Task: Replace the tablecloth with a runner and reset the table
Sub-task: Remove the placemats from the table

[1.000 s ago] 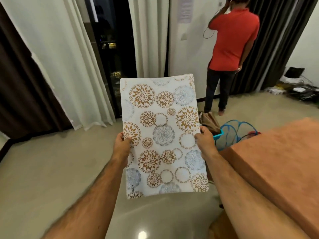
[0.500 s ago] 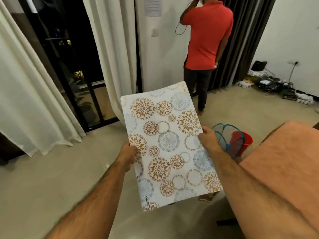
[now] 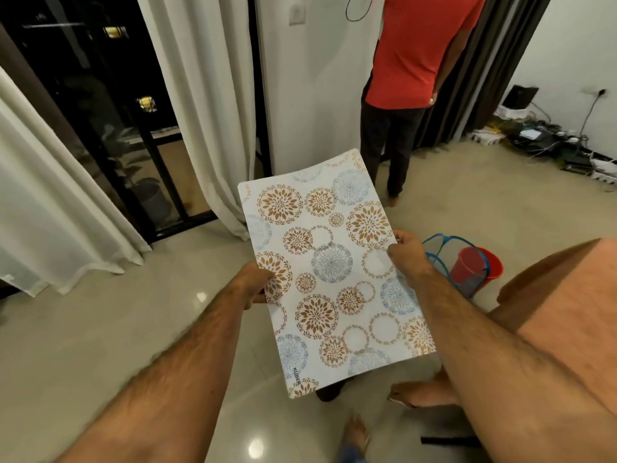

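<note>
From the head view, both hands hold a stiff, smooth rectangular placemat (image 3: 334, 272) printed with brown and grey-blue floral circles on white: the left hand (image 3: 254, 285) pinches its left long edge and the right hand (image 3: 408, 253) grips its right long edge, keeping it in the air above the glossy tiled floor (image 3: 100, 335). Just right of the right hand stand a blue mesh basket (image 3: 460, 262) and a red bucket (image 3: 480, 264), with the bench (image 3: 564, 312) under an orange-brown fuzzy tablecloth nearer still on that side. Beyond the hands hang cream curtains (image 3: 207, 105), and a person in a red shirt (image 3: 417, 51) stands facing away.
</note>
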Demonstrator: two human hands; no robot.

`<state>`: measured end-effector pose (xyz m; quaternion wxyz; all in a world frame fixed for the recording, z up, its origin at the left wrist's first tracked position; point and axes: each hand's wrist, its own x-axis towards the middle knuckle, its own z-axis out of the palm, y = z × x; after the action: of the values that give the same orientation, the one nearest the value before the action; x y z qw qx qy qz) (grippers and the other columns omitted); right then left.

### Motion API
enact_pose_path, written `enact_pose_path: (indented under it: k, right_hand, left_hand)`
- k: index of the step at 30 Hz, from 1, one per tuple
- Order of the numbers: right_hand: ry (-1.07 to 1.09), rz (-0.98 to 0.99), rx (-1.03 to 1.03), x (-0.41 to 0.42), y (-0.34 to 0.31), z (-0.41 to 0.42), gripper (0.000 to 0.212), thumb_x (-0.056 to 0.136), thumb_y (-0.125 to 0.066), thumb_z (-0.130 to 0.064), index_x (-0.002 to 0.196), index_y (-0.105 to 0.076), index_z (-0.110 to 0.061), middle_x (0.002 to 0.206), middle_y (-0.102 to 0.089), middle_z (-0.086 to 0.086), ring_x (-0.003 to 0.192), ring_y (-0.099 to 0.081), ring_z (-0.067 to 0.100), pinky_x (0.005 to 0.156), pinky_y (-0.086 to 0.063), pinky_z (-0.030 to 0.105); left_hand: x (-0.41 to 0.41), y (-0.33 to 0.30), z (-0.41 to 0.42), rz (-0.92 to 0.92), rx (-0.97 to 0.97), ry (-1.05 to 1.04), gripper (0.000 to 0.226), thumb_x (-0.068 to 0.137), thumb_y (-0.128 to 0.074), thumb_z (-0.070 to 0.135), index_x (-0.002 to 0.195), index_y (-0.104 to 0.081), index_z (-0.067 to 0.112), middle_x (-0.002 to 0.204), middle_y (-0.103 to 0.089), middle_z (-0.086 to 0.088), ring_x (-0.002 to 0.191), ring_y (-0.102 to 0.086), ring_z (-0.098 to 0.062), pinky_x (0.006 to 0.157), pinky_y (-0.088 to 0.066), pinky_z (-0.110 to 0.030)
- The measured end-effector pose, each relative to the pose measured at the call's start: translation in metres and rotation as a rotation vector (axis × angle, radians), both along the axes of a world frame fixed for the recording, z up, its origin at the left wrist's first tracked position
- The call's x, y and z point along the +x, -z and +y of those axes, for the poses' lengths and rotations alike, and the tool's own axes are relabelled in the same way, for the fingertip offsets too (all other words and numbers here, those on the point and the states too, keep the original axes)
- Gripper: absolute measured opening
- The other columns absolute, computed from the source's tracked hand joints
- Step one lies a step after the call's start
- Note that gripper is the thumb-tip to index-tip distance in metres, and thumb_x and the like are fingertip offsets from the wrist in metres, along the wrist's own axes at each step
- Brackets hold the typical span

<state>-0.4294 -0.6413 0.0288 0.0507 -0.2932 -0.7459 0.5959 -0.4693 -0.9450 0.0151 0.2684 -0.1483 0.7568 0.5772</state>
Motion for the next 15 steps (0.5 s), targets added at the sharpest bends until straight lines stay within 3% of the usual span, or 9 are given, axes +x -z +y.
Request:
enact_pose_path:
  k: [3, 6, 9, 11, 12, 15]
  right_hand:
    - [-0.08, -0.065, 0.039, -0.03, 0.022, 0.023, 0.034, 0.084, -0.048, 0.008, 0.09, -0.066, -0.021, 0.093, -0.074, 0.008, 0.082, -0.072, 0.03, 0.073, -0.059, 0.058]
    - [-0.123, -0.12, 0.109, -0.054, 0.047, 0.045, 0.037, 0.083, -0.05, 0.007, 0.092, -0.071, -0.022, 0.09, -0.073, 0.001, 0.079, -0.071, 0.026, 0.074, -0.06, 0.053]
    - [-0.165, -0.191, 0.117, -0.068, 0.066, 0.056, 0.037, 0.088, -0.049, 0.007, 0.116, -0.065, -0.01, 0.095, -0.069, 0.006, 0.074, -0.065, 0.021, 0.072, -0.06, 0.035]
    - [-0.2, -0.219, 0.153, -0.075, 0.075, 0.061, 0.039, 0.09, -0.046, 0.008, 0.114, -0.062, -0.017, 0.092, -0.067, 0.007, 0.064, -0.058, 0.015, 0.05, -0.05, 0.015]
    - [-0.221, -0.235, 0.167, -0.081, 0.079, 0.064, 0.038, 0.09, -0.045, 0.008, 0.111, -0.061, -0.019, 0.088, -0.065, 0.007, 0.061, -0.056, 0.014, 0.042, -0.044, 0.012]
    - [-0.244, -0.276, 0.188, -0.1, 0.098, 0.071, 0.029, 0.088, -0.046, 0.005, 0.103, -0.065, -0.011, 0.087, -0.069, 0.006, 0.069, -0.064, 0.024, 0.057, -0.053, 0.029]
  left_hand:
    - [-0.019, 0.024, 0.016, -0.033, -0.038, -0.043, 0.021, 0.096, -0.054, 0.0, 0.115, -0.063, 0.004, 0.107, -0.07, -0.016, 0.088, -0.068, -0.029, 0.077, -0.058, -0.043]
    - [-0.028, 0.051, 0.034, -0.055, -0.055, -0.122, 0.022, 0.093, -0.057, -0.002, 0.114, -0.064, 0.0, 0.109, -0.07, -0.02, 0.083, -0.068, -0.03, 0.074, -0.058, -0.043]
    - [-0.031, 0.075, 0.054, -0.082, -0.05, -0.196, 0.02, 0.092, -0.059, -0.004, 0.11, -0.064, 0.001, 0.107, -0.07, -0.019, 0.082, -0.068, -0.03, 0.068, -0.058, -0.041]
    - [-0.031, 0.089, 0.063, -0.102, -0.042, -0.233, 0.019, 0.091, -0.059, -0.005, 0.108, -0.063, 0.003, 0.107, -0.069, -0.018, 0.088, -0.068, -0.031, 0.073, -0.058, -0.043]
    - [-0.033, 0.096, 0.067, -0.11, -0.041, -0.246, 0.02, 0.091, -0.059, -0.006, 0.108, -0.062, 0.004, 0.106, -0.068, -0.017, 0.089, -0.067, -0.031, 0.075, -0.058, -0.044]
    - [-0.045, 0.117, 0.078, -0.129, -0.051, -0.272, 0.018, 0.091, -0.059, -0.005, 0.104, -0.062, 0.007, 0.105, -0.067, -0.016, 0.089, -0.066, -0.031, 0.079, -0.057, -0.047]
